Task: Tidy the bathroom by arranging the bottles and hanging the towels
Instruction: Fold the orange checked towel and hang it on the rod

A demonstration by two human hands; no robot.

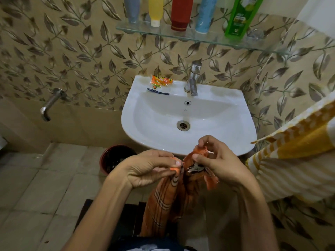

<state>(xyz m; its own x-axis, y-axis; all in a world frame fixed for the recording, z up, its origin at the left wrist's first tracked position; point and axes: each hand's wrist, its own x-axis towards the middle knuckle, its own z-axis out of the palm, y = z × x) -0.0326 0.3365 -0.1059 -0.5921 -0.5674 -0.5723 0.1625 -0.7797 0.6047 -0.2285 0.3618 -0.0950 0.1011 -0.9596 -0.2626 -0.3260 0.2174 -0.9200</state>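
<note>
An orange checked towel (163, 201) hangs down in front of the white sink (241, 134). My left hand (146, 169) pinches its upper edge, and my right hand (217, 160) pinches the edge beside it, close together just below the sink's front rim. On the glass shelf (199, 38) above stand several bottles: grey (132, 9), yellow (155, 10), red (181, 13), light blue (205, 15) and green (240, 15). A yellow and white striped towel (293, 156) hangs at the right.
An orange sachet (161, 81) and a dark razor (157, 91) lie on the sink's back ledge beside the tap (193, 78). A wall spout (51, 103) sticks out at the left. A red bin (113, 158) stands on the tiled floor under the sink.
</note>
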